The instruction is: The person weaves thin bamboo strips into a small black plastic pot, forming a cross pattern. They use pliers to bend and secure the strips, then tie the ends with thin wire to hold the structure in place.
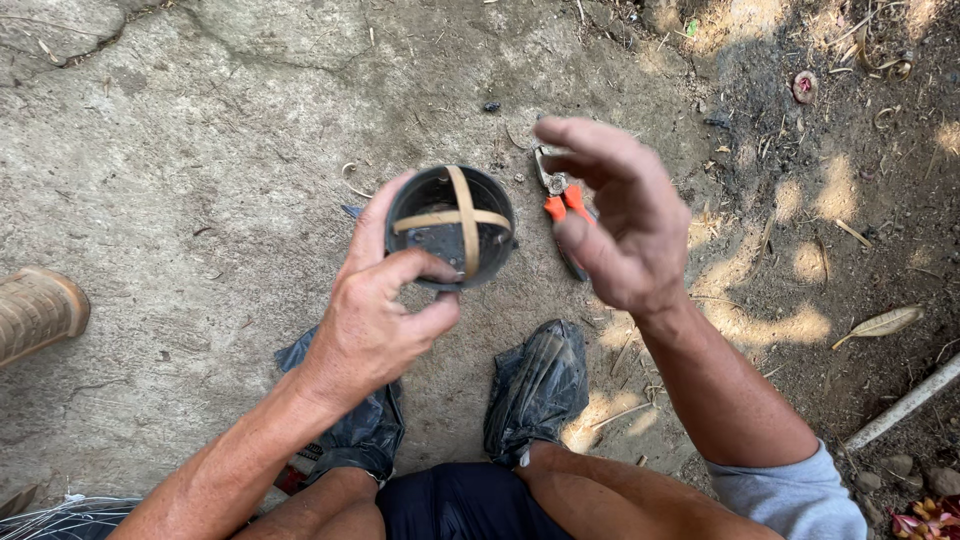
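Fingers (425,268) of my left hand (375,325) pinch the rim of a small black pot (450,225), light and stiff, crossed by thin brittle-looking strips, while my right hand (615,225) hovers spread, empty, beside it.

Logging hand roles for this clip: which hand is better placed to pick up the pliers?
Right. The right hand is open and empty, hovering directly over the orange-handled pliers on the ground. The left hand is busy, its grip on the black pot with crossed strips.
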`<action>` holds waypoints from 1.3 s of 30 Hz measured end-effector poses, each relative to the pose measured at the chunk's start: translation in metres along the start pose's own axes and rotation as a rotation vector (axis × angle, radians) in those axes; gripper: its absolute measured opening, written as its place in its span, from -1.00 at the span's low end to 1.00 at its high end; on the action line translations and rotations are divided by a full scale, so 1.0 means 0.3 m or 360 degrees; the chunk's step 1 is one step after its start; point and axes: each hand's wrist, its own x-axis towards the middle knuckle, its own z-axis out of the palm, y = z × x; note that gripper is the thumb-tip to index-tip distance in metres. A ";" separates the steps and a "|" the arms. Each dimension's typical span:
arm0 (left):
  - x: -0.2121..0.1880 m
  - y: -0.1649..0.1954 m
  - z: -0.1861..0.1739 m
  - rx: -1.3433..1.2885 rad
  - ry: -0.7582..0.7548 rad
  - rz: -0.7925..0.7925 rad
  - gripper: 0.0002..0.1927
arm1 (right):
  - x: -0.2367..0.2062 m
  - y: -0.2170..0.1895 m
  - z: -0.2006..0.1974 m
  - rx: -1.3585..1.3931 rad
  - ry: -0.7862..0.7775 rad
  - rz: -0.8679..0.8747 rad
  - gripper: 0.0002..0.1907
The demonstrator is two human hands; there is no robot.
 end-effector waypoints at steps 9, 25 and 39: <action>-0.013 -0.049 -0.052 -0.0019 0.0199 -0.0298 -0.86 | -0.134 0.192 -0.020 -0.1538 -0.0455 0.1276 -0.11; 0.009 -0.003 -0.062 -0.0066 0.0334 -0.0196 -0.86 | -0.281 0.103 -0.025 0.0534 -0.0099 0.1225 -0.56; 0.008 0.009 -0.077 0.0198 0.0541 0.0039 -0.87 | -0.154 -0.145 0.177 -0.0668 -0.0393 0.1085 -0.56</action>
